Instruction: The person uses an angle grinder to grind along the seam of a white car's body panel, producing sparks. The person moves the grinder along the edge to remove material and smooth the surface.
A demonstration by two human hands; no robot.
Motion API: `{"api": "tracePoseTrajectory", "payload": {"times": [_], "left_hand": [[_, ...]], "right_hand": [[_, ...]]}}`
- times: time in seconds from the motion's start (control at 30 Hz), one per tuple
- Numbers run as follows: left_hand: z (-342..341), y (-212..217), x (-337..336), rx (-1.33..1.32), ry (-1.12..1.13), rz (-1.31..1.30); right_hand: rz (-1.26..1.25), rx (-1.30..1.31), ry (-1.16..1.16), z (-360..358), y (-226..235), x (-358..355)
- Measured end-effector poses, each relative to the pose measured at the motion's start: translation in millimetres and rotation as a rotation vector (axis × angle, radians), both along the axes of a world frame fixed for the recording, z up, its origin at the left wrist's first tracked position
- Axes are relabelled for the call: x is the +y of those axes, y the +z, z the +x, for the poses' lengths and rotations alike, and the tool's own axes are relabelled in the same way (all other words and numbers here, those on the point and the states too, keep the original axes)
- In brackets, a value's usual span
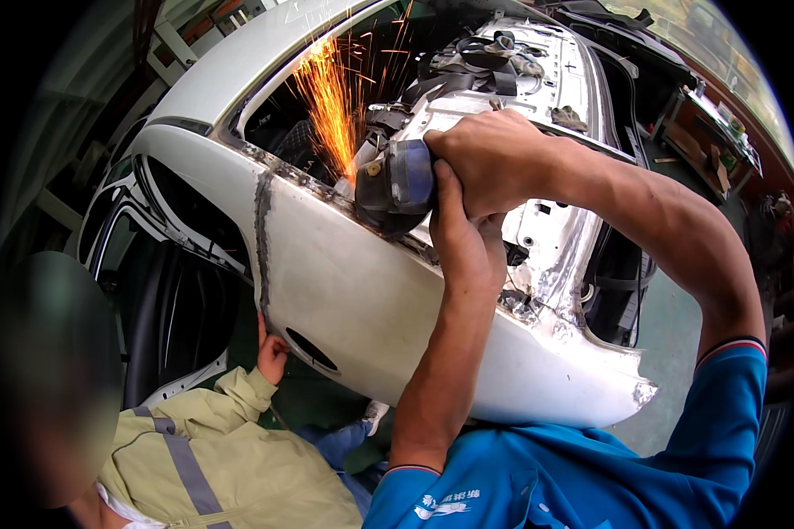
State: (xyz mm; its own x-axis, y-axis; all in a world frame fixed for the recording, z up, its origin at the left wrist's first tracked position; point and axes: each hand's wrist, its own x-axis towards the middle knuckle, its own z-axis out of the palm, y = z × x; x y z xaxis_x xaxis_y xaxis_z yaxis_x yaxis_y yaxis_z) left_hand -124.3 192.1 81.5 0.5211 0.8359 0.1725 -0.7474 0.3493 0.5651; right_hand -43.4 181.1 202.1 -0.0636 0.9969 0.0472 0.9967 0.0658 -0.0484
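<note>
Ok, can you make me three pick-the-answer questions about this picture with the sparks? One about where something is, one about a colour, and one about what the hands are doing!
1. Where do the sparks fly?
A. Up from the grinder, at the top edge of the white car panel
B. Down by the floor
C. From the other person's hand

2. What colour is the sleeve of the person grinding?
A. Yellow
B. Blue
C. Black

3. How is the grinder held?
A. Nobody holds it
B. With one hand
C. With both hands

Answers:
1 A, the orange spray rises along the white car panel.
2 B, both sleeves are blue.
3 C, the left hand and right hand both grip it.
</note>
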Motion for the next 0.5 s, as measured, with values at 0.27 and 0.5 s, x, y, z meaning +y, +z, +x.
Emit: {"api": "tracePoseTrajectory", "payload": {"times": [0.27, 0.5], "left_hand": [[-1.9, -1.0, 4.5, -0.013, 0.018, -0.025], [2.2, -9.3, 3.3, -0.065, 0.034, -0.088]], "right_hand": [[-0.034, -0.009, 0.003, -6.3, 1.7, 3.3], [0.058, 0.005, 0.051, -1.0, -6.3, 3.6]]}}
